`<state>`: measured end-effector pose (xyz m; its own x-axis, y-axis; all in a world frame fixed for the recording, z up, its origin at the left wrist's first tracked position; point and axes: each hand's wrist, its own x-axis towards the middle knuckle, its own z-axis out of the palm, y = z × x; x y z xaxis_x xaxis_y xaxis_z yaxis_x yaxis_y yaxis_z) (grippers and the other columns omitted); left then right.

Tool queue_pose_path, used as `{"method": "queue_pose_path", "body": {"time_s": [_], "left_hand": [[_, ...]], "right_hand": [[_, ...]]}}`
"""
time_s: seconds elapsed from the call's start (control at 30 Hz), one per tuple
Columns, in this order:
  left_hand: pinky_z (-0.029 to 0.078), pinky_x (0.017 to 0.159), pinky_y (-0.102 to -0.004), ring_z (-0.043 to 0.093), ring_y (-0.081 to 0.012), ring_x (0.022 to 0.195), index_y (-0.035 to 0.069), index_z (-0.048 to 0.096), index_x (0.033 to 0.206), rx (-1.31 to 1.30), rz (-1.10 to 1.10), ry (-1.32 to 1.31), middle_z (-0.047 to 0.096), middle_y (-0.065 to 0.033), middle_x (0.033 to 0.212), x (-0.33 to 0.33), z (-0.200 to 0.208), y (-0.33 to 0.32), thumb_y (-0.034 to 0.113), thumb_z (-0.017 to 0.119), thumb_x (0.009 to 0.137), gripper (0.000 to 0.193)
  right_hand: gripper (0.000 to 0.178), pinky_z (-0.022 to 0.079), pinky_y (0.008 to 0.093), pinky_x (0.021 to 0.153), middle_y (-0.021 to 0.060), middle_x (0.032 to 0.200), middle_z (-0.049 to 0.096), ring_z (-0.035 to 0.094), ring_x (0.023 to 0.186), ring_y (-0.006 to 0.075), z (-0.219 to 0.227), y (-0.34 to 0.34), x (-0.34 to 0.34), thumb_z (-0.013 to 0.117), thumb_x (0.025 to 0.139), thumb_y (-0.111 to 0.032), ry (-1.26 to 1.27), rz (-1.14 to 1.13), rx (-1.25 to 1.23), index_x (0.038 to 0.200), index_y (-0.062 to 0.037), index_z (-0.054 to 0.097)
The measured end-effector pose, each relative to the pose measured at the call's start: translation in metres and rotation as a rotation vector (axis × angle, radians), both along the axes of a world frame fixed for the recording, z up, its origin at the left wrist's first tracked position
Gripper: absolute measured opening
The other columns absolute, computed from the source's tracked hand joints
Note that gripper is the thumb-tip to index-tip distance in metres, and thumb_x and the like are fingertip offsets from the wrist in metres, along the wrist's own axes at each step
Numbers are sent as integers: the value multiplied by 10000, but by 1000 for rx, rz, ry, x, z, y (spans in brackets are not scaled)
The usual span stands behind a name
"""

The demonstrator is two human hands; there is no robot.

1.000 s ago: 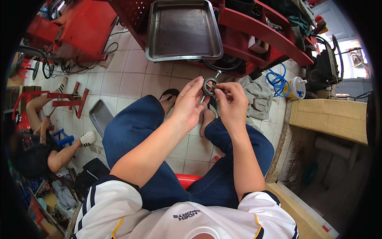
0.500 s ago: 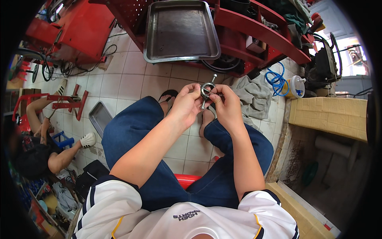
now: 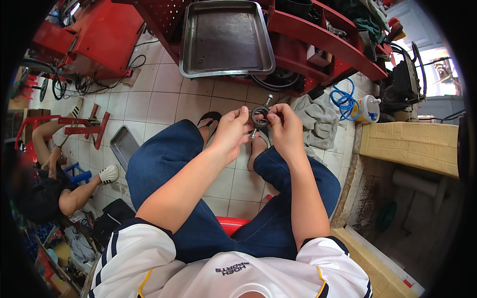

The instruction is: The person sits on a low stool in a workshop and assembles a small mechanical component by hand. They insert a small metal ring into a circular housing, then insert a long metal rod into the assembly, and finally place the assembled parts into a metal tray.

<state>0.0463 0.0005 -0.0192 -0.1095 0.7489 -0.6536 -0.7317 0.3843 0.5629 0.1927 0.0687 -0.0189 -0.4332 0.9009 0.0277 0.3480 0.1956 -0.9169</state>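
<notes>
Left hand (image 3: pixel 230 131); right hand (image 3: pixel 286 132); fingertips (image 3: pixel 245 110) pinched on ring (image 3: pixel 254 120)

A shallow rectangular tray of dull silver metal (image 3: pixel 226 42) sits by a red metal rack (image 3: pixel 343 55). On the pale square floor tiles (image 3: pixel 161 94) lie a crumpled grey cloth (image 3: pixel 318 124) and, well to its left, a smaller grey metal tray (image 3: pixel 125 143). A coiled bright-blue hose (image 3: pixel 346 104) rests beside a white-and-yellow plastic bucket (image 3: pixel 369 110), near a tan, brick-patterned block (image 3: pixel 407 146).
</notes>
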Motion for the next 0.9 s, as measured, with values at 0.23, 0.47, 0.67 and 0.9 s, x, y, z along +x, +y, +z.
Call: {"method": "queue_pose_path", "body": {"time_s": [0.23,0.47,0.67,0.9], "left_hand": [[551,828,-328,632,-147,1031,63,554,1160,61,-13,-60,677,-38,1148,-5,-5,0,348,444,1097,311],[530,833,-317,615,-135,1034,116,554,1152,96,34,-49,668,-24,1114,2,0,1,355,441,1097,270],[524,865,-339,604,-140,1059,123,558,1155,112,85,-38,649,-26,1120,6,-4,-1,342,460,1092,247],[525,882,-372,602,-150,1059,121,578,1170,108,120,-51,650,-21,1122,10,-8,-3,325,489,1084,239]], "right_hand": [[77,505,299,692,108,839,674,644,756,188,7,-1,-2,631,933,22,29,-11,-15,1003,20,598],[91,510,309,701,97,914,684,641,798,196,10,-2,-6,675,903,14,95,-88,72,994,8,667],[139,496,359,745,83,921,663,598,906,261,22,-7,-9,724,846,-16,-96,-47,376,984,-30,741],[125,497,382,730,86,907,708,622,844,274,16,-11,-14,740,827,-46,-219,-62,515,951,-28,740]]}}
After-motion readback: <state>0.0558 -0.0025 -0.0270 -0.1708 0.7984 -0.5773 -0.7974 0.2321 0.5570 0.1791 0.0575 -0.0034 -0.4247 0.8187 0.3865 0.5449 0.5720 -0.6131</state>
